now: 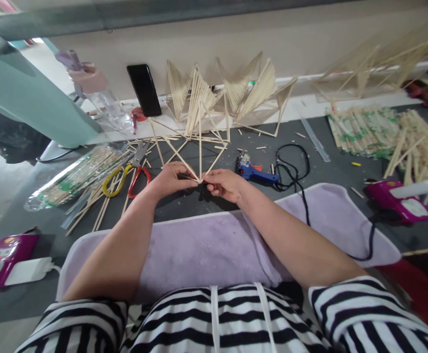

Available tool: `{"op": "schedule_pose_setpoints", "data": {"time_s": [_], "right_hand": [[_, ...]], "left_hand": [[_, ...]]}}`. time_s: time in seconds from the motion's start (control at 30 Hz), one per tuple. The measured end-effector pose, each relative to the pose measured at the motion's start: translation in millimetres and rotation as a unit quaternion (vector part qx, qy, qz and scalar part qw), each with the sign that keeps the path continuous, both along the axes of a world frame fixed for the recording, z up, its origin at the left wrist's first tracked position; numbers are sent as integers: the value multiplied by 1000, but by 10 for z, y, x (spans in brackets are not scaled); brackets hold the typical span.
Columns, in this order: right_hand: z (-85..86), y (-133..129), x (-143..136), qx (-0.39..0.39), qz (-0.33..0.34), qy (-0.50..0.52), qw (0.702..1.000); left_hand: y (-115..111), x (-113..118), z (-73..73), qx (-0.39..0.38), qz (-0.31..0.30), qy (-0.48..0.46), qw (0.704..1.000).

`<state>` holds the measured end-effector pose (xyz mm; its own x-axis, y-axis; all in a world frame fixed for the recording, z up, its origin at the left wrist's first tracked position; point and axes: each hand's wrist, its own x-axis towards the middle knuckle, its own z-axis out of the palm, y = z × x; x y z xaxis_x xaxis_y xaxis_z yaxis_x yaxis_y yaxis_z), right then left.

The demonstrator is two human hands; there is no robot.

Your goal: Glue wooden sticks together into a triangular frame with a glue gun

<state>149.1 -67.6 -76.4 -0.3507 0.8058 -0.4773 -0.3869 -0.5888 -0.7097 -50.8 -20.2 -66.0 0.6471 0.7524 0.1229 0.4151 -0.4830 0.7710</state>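
A frame of thin wooden sticks (pixel 200 142) stands between my hands, its sticks meeting in a point near my fingertips. My left hand (pixel 172 181) pinches it beside that joint. From the other side my right hand (pixel 223 184) grips the same joint, thumb and fingers closed. The far part of the frame overlaps other stick pieces in view, so its full outline is hard to tell. A blue glue gun (pixel 258 175) with a black cord lies just right of my right hand. Scissors (pixel 136 171) with one yellow and one red handle lie left of my left hand.
Finished-looking stick structures (pixel 232 93) stand along the back wall. A black phone (pixel 144 90) leans there beside a clear bottle (pixel 101 98). Bagged sticks (pixel 77 176) lie left; bundles (pixel 361 130) lie right. Purple power sockets (pixel 401 201) and a lilac cloth (pixel 199 250) are nearer me.
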Motion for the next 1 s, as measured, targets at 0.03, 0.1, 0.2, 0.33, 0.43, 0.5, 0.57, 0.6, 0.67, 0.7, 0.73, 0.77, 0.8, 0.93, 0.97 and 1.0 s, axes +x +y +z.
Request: {"op": "schedule_pose_setpoints", "data": {"time_s": [0.03,0.1,0.2,0.33,0.43,0.5,0.57,0.6,0.67,0.7,0.73,0.77,0.8,0.93,0.97,1.0], "right_hand": [[1,-2,-1,0,1,1,1000],[0,-2,1,4,4,4,1000],[-15,0,10,15,5,7,1000],[-45,-20,15,31,8,6,999],[-56,-58,-2,42,7,2,999],[-61,-89,-21,45,6,2,999],[-65,-117,-39,46,6,0,999],[-66,-128,-46,46,7,-1,999],[-67,-143,-54,47,9,-4,999],[-66,-148,-56,48,10,-5,999],[-63,-151,-57,49,11,-5,999],[-60,-153,-59,50,11,-6,999],[-57,-154,-60,51,11,-6,999],[-50,-159,-66,55,12,-10,998],[-53,-160,-66,57,13,-11,998],[-59,-160,-65,58,13,-12,998]], "left_hand": [[-6,-22,28,12,-4,2,1000],[-32,-70,94,37,3,10,999],[-114,-141,182,65,56,24,996],[-316,-172,193,72,228,38,970],[-497,-105,122,20,278,13,960],[-584,-36,62,-37,247,-36,968],[-629,25,9,-92,221,-80,968],[-637,47,-12,-112,204,-97,968],[-637,75,-42,-139,171,-130,967],[-633,84,-53,-150,160,-146,965],[-629,91,-63,-159,157,-164,961],[-626,96,-72,-168,159,-182,956],[-623,101,-81,-177,165,-199,950],[-612,100,-114,-208,176,-253,928],[-608,93,-121,-216,171,-263,925],[-605,83,-128,-225,162,-271,922]]}}
